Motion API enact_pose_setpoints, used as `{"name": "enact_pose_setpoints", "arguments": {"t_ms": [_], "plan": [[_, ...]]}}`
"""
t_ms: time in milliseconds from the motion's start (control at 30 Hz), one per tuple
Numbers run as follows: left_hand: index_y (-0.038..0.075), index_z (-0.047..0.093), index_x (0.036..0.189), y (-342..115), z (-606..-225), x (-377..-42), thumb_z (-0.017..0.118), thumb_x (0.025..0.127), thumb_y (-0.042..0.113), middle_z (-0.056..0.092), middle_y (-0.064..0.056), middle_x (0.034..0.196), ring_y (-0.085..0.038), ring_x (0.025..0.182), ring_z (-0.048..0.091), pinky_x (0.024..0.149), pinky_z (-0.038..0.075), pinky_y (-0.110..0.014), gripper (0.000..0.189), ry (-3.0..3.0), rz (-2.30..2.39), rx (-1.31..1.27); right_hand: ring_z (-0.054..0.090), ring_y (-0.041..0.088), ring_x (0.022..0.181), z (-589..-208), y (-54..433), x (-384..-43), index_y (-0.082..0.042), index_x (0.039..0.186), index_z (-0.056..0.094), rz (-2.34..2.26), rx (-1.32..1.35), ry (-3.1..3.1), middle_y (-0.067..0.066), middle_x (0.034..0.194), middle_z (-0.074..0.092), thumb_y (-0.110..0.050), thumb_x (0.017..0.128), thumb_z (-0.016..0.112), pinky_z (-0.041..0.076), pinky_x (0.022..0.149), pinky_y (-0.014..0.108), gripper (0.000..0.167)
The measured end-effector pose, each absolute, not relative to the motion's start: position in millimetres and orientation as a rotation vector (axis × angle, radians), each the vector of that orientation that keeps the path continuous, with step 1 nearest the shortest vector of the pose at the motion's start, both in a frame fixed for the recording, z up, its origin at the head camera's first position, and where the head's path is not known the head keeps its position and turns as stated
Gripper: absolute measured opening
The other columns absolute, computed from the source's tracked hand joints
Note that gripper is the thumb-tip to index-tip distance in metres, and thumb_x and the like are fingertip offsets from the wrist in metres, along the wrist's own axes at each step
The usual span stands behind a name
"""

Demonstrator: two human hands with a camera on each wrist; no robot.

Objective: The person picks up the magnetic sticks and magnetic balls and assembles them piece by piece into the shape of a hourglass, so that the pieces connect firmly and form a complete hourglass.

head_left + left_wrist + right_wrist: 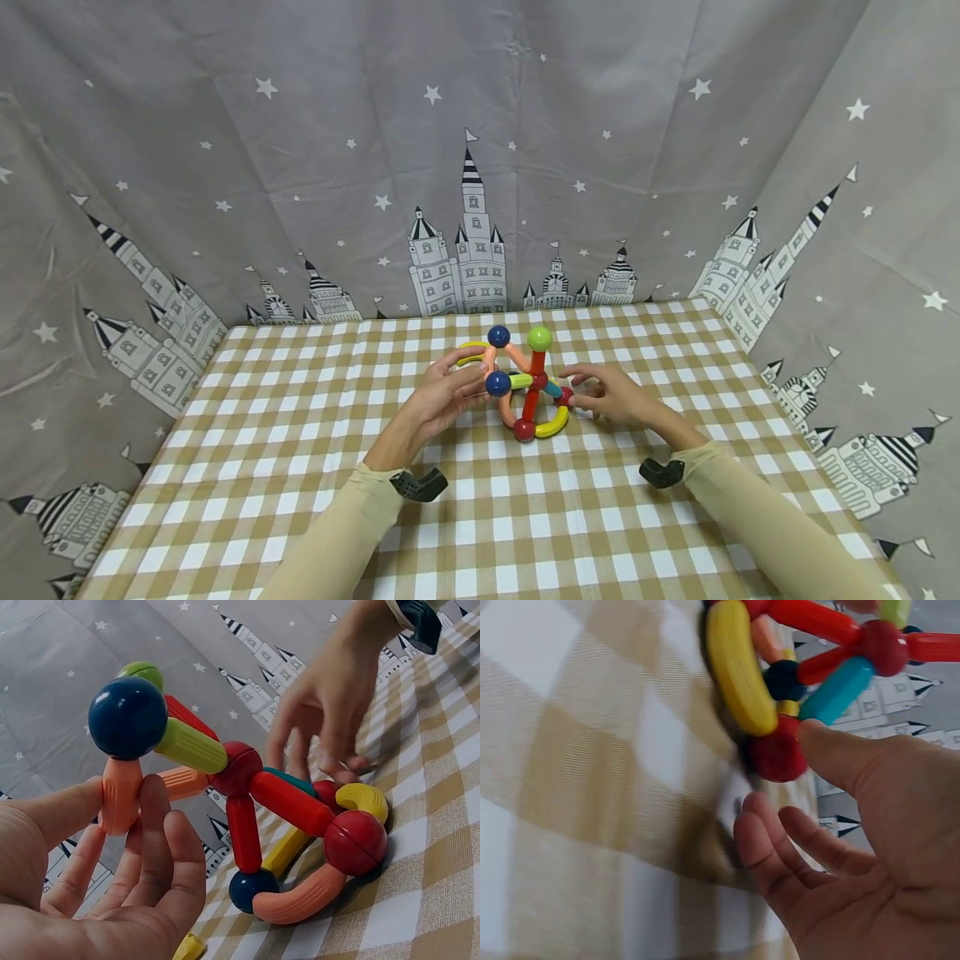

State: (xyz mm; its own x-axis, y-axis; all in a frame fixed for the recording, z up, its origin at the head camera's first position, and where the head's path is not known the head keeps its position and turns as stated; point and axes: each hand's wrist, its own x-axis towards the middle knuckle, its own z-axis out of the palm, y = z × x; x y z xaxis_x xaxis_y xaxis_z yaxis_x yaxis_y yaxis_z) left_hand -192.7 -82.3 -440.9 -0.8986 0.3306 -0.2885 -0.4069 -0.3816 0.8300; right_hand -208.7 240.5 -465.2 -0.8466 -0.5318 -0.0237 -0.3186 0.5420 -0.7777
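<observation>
A toy model of magnetic sticks and balls stands on the table, built around a central red ball (539,379). A green ball (539,337) tops it, and curved sticks, including a yellow one (739,667), form its base. My left hand (442,396) pinches a short orange stick (120,799) between thumb and fingertips, right under a blue ball (127,718). On the other side, my right hand (615,393) is beside a red base ball (778,754). Its thumb tip overlaps that ball near the teal stick (838,690); the other fingers are loosely bent, apart from the ball.
A separate yellow curved stick (471,344) lies behind my left hand. Brown-and-white checked cloth (262,467) covers the table. A grey curtain (337,167) printed with castles and stars hangs around the back and sides.
</observation>
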Motion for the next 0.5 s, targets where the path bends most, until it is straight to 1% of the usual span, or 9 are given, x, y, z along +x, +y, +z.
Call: {"name": "enact_pose_setpoints", "arguments": {"t_ms": [67, 200, 267, 367, 500], "plan": [[0.01, 0.051, 0.143, -82.2, -440.7, -192.4, 0.065, 0.101, 0.006, 0.072, -0.013, 0.114, -0.019, 0.091, 0.073, 0.083, 0.058, -0.036, 0.045, 1.411, 2.296, -0.106, 0.07, 0.024, 0.087, -470.5, 239.0, -207.8, -0.006, 0.135, 0.062, -1.202, -0.725, 2.508, 0.02, 0.124, 0.065, -0.011, 0.099, 0.07, 0.059, 0.071, 0.038, 0.038], [0.011, 0.052, 0.143, -82.4, -440.1, -191.7, 0.066, 0.101, 0.007, 0.069, -0.013, 0.118, -0.02, 0.093, 0.073, 0.09, 0.057, -0.04, 0.045, 1.421, 2.292, -0.12, 0.07, 0.024, 0.097, -474.9, 233.0, -206.1, -0.007, 0.126, 0.068, -1.167, -0.786, 2.589, 0.013, 0.116, 0.07, -0.012, 0.097, 0.072, 0.058, 0.083, 0.042, 0.03], [0.012, 0.054, 0.142, -83.0, -439.9, -191.0, 0.067, 0.1, 0.008, 0.066, -0.014, 0.121, -0.02, 0.093, 0.072, 0.092, 0.056, -0.041, 0.044, 1.425, 2.29, -0.124, 0.07, 0.024, 0.097, -475.4, 229.7, -205.2, -0.008, 0.124, 0.069, -1.143, -0.796, 2.63, 0.01, 0.113, 0.071, -0.014, 0.097, 0.073, 0.057, 0.087, 0.044, 0.028], [0.012, 0.055, 0.139, -85.5, -440.7, -189.4, 0.066, 0.101, 0.008, 0.063, -0.015, 0.123, -0.021, 0.094, 0.071, 0.093, 0.054, -0.042, 0.041, 1.422, 2.293, -0.121, 0.069, 0.02, 0.09, -475.7, 225.0, -203.5, -0.009, 0.122, 0.07, -1.129, -0.799, 2.657, 0.008, 0.109, 0.072, -0.014, 0.095, 0.075, 0.057, 0.082, 0.041, 0.027], [0.011, 0.055, 0.139, -93.8, -443.6, -185.1, 0.065, 0.101, 0.009, 0.064, -0.014, 0.121, -0.022, 0.095, 0.071, 0.09, 0.055, -0.041, 0.039, 1.422, 2.305, -0.112, 0.064, 0.014, 0.078, -476.7, 217.4, -201.3, -0.009, 0.12, 0.071, -1.149, -0.822, 2.638, 0.007, 0.105, 0.073, -0.014, 0.095, 0.076, 0.053, 0.071, 0.031, 0.026]]}}
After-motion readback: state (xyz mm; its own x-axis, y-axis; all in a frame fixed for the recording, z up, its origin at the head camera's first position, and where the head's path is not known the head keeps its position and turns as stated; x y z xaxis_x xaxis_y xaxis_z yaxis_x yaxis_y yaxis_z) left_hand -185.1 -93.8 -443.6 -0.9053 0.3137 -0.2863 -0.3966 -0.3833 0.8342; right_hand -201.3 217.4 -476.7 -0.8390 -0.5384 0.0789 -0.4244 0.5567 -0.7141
